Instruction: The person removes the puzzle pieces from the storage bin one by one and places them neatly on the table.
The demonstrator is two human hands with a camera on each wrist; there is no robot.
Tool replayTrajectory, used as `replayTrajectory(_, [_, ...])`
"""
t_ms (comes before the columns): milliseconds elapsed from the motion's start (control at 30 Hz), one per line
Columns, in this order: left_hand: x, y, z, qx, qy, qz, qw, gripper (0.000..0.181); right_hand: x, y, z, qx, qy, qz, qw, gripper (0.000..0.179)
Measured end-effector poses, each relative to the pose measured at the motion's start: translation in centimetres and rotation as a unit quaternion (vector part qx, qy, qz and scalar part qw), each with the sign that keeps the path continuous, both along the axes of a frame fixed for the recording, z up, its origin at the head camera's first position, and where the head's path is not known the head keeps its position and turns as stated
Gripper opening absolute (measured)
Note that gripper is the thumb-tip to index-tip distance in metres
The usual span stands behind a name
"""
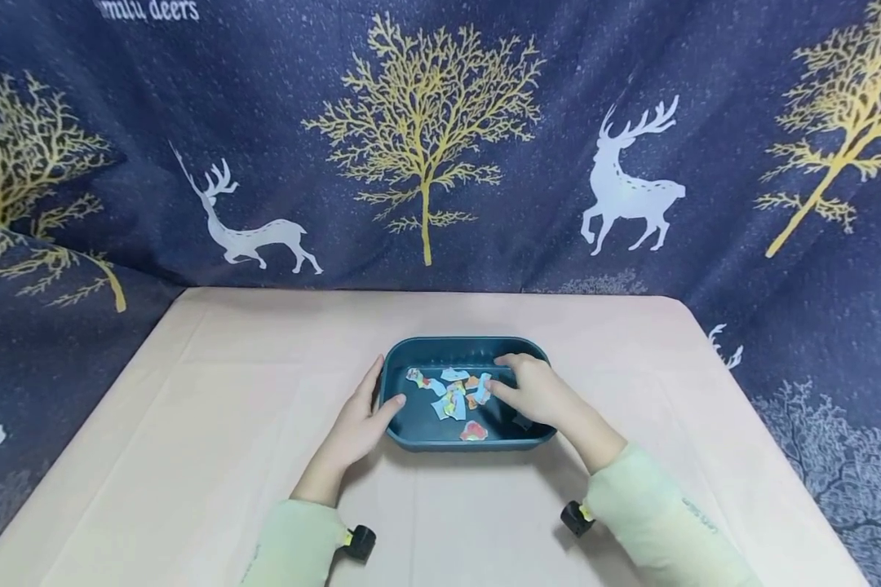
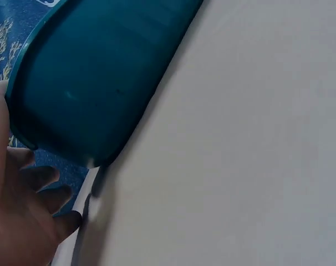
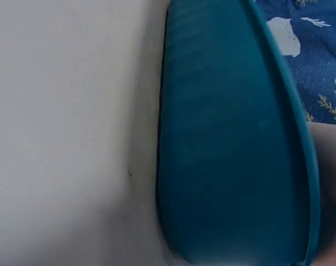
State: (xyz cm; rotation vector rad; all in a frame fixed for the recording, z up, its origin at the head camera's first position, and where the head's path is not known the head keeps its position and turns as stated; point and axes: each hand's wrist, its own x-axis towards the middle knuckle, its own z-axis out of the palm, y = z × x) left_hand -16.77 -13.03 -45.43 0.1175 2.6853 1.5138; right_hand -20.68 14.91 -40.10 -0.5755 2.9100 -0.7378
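Observation:
A dark teal rectangular tub with rounded corners stands on the table, seen from outside in both wrist views. My left hand holds its left end, the thumb over the rim and the fingers outside against the wall. Inside lie several small, irregular, flat colourful pieces, mostly light blue with yellow and orange; a reddish one sits apart near the front wall. My right hand reaches in over the right end, thumb and forefinger spread, the thumb at a light blue piece. In the right wrist view the tub's wall hides most of this hand.
A pale cloth covers the table. Behind it hangs a dark blue curtain with white deer and golden trees. Small black devices are strapped at both sleeves, over the table's near part.

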Motion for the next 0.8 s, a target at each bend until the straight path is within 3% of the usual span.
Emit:
replayTrajectory(233, [0.3,-0.1,-0.3,0.02,-0.007,0.007,0.9997,0.071,0.6,-0.8,0.3,-0.021,-0.09,-0.054,0.9943,0.059])
replayTrajectory(467, [0.4,-0.2,-0.4,0.025,-0.02,-0.001,0.9995,0.072,1.2,-1.6,-0.2,-0.072,-0.144,-0.103,0.9816,0.065])
replayTrajectory(533, [0.5,-0.2,-0.4,0.024,-0.02,-0.002,0.9995,0.072,1.5,-1.9,-0.2,-0.108,-0.162,-0.117,0.9738,0.064])
replayTrajectory(733, [0.4,-0.3,-0.3,0.035,-0.02,0.003,0.9992,0.071,1.9,-3.3,-0.5,-0.256,-0.23,-0.13,0.93,0.056])
replayTrajectory(767, [0.4,-0.3,-0.3,0.037,-0.021,0.004,0.9991,0.071,1.8,-3.4,-0.6,-0.266,-0.234,-0.129,0.9259,0.054])
replayTrajectory(800, [0.4,-0.4,-0.4,0.039,-0.021,0.004,0.999,0.072,1.7,-3.5,-0.8,-0.264,-0.229,-0.126,0.9284,0.05])
